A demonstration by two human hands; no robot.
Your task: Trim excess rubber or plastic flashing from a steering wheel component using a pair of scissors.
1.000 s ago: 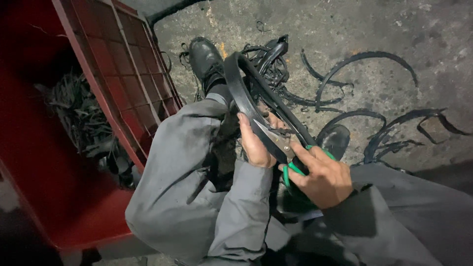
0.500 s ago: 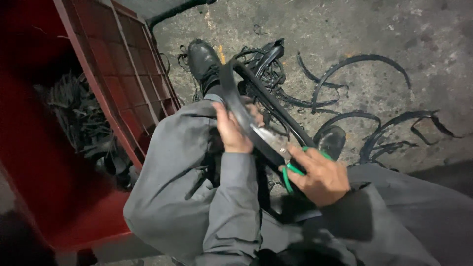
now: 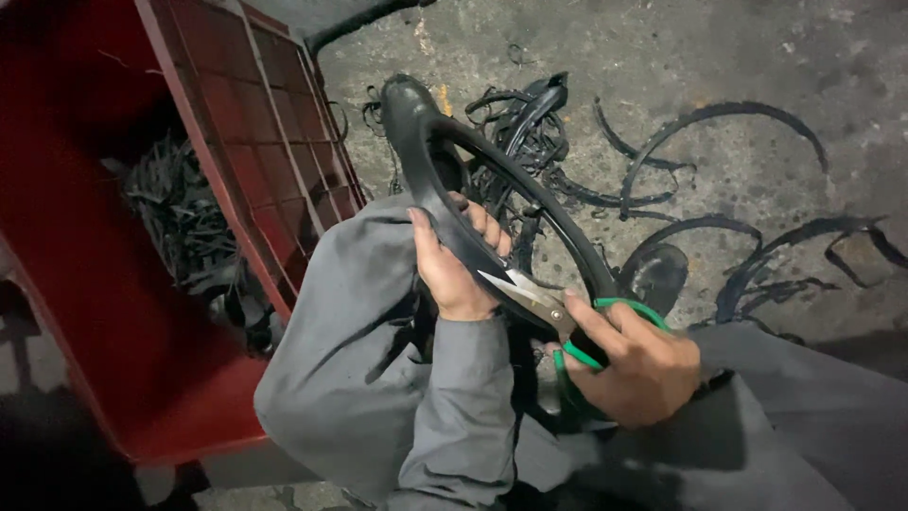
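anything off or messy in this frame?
Yes. Cut black rubber strips lie scattered on the concrete floor instead of in the red crate, which holds more scraps. The left hand grips a rubber loop; the right hand works green-handled scissors into it.

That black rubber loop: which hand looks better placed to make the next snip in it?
Right. The right hand holds the green-handled scissors, blades open at the rubber loop. The left hand only grips and steadies the loop.
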